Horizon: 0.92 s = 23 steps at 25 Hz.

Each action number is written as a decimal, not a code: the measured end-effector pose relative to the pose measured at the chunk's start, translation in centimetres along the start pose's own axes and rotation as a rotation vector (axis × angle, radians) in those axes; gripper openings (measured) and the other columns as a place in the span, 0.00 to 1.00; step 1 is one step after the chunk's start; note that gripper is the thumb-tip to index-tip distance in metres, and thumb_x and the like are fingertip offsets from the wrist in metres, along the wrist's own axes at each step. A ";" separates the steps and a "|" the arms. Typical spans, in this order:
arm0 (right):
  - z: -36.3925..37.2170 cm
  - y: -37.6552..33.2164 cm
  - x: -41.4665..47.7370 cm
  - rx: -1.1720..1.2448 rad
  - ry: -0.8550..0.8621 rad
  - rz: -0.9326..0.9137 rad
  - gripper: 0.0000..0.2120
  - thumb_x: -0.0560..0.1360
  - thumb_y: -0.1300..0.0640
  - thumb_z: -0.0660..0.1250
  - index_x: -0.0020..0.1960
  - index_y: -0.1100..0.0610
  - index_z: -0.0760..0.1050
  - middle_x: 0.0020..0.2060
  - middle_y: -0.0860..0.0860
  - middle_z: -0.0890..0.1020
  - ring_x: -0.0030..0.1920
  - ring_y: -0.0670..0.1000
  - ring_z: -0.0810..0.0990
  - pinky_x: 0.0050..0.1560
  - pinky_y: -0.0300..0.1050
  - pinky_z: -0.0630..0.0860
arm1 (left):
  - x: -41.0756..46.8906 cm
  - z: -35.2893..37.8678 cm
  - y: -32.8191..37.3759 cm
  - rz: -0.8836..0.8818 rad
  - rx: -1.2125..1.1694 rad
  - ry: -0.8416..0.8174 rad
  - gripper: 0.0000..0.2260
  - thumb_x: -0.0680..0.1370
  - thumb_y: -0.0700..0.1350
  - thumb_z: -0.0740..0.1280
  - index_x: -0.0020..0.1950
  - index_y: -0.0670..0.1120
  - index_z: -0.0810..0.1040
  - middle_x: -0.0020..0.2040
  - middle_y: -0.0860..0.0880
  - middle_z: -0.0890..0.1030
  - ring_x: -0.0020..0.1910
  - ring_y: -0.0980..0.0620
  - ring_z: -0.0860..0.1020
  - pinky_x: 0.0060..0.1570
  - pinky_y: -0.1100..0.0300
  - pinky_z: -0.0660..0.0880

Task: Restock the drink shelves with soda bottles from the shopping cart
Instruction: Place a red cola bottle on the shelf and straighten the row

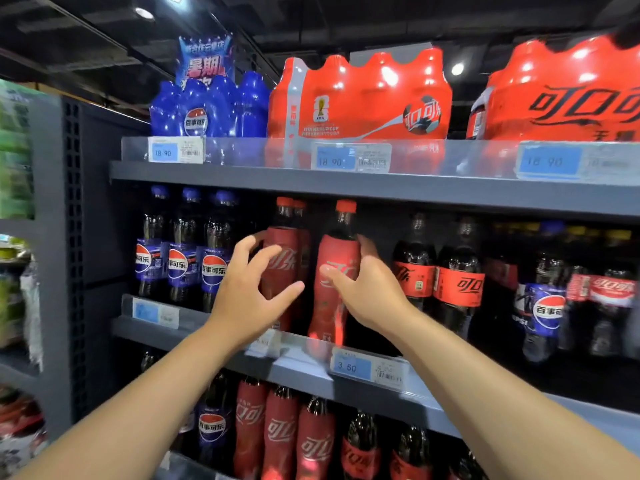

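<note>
Red-sleeved cola bottle (pixel 329 306) gripped in right hand (pixel 370 289), left hand (pixel 242 289) fingers spread beside one more red bottle (pixel 287 268), three Pepsi bottles (pixel 180 265) leftward, middle shelf (pixel 138 332)

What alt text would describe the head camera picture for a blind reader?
A person's right hand grips a red cola bottle at the middle shelf, while the left hand, fingers spread, hovers at the red bottle beside it. Blue-labelled bottles stand to their left; wrapped multipacks sit above.

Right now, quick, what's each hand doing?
Left hand: open, fingers spread by the left red-sleeved plastic cola bottle.
Right hand: gripping the right red-sleeved plastic cola bottle.
</note>
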State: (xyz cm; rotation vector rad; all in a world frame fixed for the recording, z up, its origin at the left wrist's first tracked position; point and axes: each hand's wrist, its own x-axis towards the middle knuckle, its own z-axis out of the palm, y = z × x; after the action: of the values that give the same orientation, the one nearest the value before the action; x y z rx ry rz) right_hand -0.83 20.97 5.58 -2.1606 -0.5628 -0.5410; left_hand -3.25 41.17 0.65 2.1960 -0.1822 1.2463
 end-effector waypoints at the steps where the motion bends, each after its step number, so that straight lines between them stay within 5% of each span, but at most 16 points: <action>1: 0.3 0.0 0.0 0.047 -0.018 0.015 0.35 0.78 0.43 0.70 0.78 0.52 0.59 0.34 0.41 0.78 0.30 0.36 0.77 0.28 0.29 0.68 | 0.2 0.1 -0.3 -0.026 -0.014 -0.014 0.29 0.74 0.55 0.75 0.72 0.48 0.73 0.76 0.47 0.62 0.73 0.55 0.60 0.66 0.59 0.60; 5: 1.1 0.8 0.2 0.215 -0.036 0.059 0.40 0.76 0.49 0.74 0.80 0.45 0.56 0.42 0.35 0.77 0.35 0.33 0.79 0.29 0.22 0.70 | 1.0 0.5 -1.1 -0.042 -0.052 -0.006 0.32 0.74 0.49 0.75 0.75 0.47 0.67 0.62 0.53 0.65 0.57 0.62 0.66 0.60 0.61 0.65; 9: 1.7 2.3 -0.4 0.177 -0.096 0.065 0.52 0.69 0.54 0.79 0.81 0.38 0.49 0.51 0.38 0.82 0.47 0.36 0.81 0.42 0.25 0.74 | 1.5 0.9 -2.3 -0.149 -0.040 -0.083 0.37 0.73 0.48 0.76 0.77 0.53 0.61 0.58 0.52 0.65 0.52 0.54 0.70 0.53 0.60 0.66; 13: 2.7 2.9 -0.5 0.095 -0.081 0.099 0.42 0.65 0.51 0.82 0.74 0.46 0.65 0.52 0.44 0.83 0.50 0.43 0.82 0.45 0.34 0.75 | 1.6 1.3 -3.3 -0.122 -0.070 -0.150 0.32 0.71 0.42 0.74 0.72 0.54 0.65 0.46 0.54 0.76 0.47 0.45 0.79 0.41 0.61 0.72; 16: 3.1 2.7 -0.3 0.095 -0.061 0.116 0.38 0.65 0.48 0.82 0.70 0.48 0.68 0.50 0.42 0.81 0.48 0.43 0.81 0.44 0.35 0.76 | 1.7 1.4 -4.1 -0.091 -0.185 -0.170 0.42 0.71 0.42 0.73 0.76 0.69 0.56 0.57 0.55 0.80 0.52 0.52 0.80 0.51 0.61 0.76; 18: 3.7 2.6 -0.2 0.084 -0.035 0.110 0.40 0.65 0.47 0.82 0.71 0.48 0.67 0.54 0.46 0.83 0.53 0.48 0.83 0.53 0.44 0.80 | 2.0 1.5 -4.7 -0.073 -0.217 -0.195 0.47 0.73 0.39 0.73 0.75 0.76 0.49 0.64 0.67 0.76 0.57 0.62 0.79 0.56 0.63 0.76; 20: 4.2 2.5 -0.1 0.056 0.004 0.102 0.39 0.64 0.46 0.82 0.70 0.48 0.67 0.54 0.47 0.83 0.53 0.50 0.83 0.56 0.48 0.81 | 2.1 1.6 -5.6 -0.072 -0.262 -0.237 0.49 0.75 0.38 0.73 0.75 0.76 0.46 0.60 0.81 0.71 0.58 0.74 0.74 0.56 0.75 0.72; 23: 4.6 2.0 0.0 0.034 0.003 0.100 0.38 0.65 0.46 0.81 0.70 0.49 0.68 0.56 0.49 0.83 0.55 0.52 0.83 0.57 0.50 0.80 | 2.2 1.6 -6.0 -0.064 -0.352 -0.258 0.48 0.76 0.38 0.74 0.77 0.73 0.47 0.61 0.80 0.71 0.64 0.74 0.71 0.61 0.76 0.68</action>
State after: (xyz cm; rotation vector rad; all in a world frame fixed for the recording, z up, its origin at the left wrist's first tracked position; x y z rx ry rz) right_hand 1.13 23.54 1.80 -2.1421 -0.4557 -0.4768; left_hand 1.52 45.48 -0.80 2.0260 -0.3992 0.8203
